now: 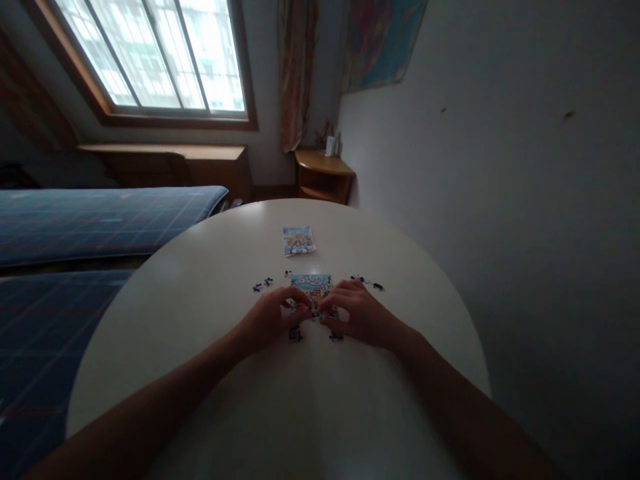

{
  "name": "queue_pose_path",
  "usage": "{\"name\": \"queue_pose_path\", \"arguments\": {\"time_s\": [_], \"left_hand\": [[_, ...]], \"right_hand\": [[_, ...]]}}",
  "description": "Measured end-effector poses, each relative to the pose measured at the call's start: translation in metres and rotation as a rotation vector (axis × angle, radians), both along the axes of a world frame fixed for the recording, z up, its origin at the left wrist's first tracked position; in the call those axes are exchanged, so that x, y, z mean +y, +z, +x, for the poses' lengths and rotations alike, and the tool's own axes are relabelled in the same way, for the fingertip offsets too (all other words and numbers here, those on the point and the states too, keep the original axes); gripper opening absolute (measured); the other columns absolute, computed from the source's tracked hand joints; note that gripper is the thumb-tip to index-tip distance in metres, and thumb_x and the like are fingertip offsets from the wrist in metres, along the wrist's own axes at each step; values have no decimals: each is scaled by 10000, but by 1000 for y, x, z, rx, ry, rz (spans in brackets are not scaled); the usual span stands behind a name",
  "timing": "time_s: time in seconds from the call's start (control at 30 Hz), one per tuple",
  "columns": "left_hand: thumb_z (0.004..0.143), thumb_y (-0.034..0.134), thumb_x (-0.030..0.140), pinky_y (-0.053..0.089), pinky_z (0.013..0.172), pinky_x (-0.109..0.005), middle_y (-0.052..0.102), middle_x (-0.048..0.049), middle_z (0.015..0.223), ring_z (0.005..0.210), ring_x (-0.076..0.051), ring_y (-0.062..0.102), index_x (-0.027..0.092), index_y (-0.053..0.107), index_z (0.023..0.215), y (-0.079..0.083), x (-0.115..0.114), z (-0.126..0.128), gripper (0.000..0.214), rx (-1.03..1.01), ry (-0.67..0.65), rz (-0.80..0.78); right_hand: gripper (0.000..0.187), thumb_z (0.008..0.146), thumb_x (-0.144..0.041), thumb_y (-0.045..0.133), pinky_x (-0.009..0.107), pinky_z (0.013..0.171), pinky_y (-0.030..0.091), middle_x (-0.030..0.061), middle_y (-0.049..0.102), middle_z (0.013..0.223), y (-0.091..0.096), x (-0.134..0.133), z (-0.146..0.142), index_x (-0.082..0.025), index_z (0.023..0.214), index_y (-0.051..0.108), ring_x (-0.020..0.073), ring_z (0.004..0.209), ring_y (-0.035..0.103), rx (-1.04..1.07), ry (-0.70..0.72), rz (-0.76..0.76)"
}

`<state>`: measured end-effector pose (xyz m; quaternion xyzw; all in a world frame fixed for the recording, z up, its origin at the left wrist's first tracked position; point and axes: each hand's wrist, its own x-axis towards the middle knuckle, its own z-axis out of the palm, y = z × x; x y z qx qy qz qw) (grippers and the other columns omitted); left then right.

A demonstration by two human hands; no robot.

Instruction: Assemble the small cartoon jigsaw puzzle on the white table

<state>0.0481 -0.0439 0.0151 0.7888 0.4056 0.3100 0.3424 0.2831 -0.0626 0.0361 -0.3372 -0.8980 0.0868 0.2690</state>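
A colourful printed sheet (pixel 310 281) lies on the white round table (pixel 320 387), partly covered by my hands. My left hand (pixel 275 312) reaches over its left side, thumb and fingertips drawn together. From the right, my right hand (pixel 356 312) meets it, its fingers curled in a similar pinch. The fingertips are close together over the sheet's lower part; whatever is in them is too small to make out. Dark blue pieces (pixel 295 333) lie just below the left fingers, and another small piece (pixel 336 337) is below the right hand.
A printed packet (pixel 299 241) lies beyond the sheet. Several small dark pieces (pixel 263 285) sit to the left, and a black piece (pixel 378 287) to the right. A plaid-covered bed (pixel 100 220) adjoins the table's left; a wall (pixel 525 233) stands at the right.
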Motion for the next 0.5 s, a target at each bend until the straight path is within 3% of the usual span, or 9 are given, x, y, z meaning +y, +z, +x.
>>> {"name": "queue_pose_path", "arguments": {"time_s": [0.2, 0.5], "left_hand": [[910, 636, 214, 479, 917, -372, 720, -21, 972, 969, -199, 618, 222, 676, 951, -2, 4, -9, 58, 150, -112, 309], [937, 607, 229, 478, 971, -389, 683, -58, 1116, 1077, -214, 581, 254, 678, 1141, 3, 2, -16, 217, 292, -331, 465]], "right_hand": [[128, 826, -258, 742, 362, 912, 368, 32, 705, 964, -16, 3, 0, -239, 942, 691, 213, 994, 609, -43, -44, -74], [141, 843, -291, 726, 380, 913, 399, 49, 685, 982, -15, 2, 0, -226, 963, 689, 215, 985, 595, -78, -85, -100]]}}
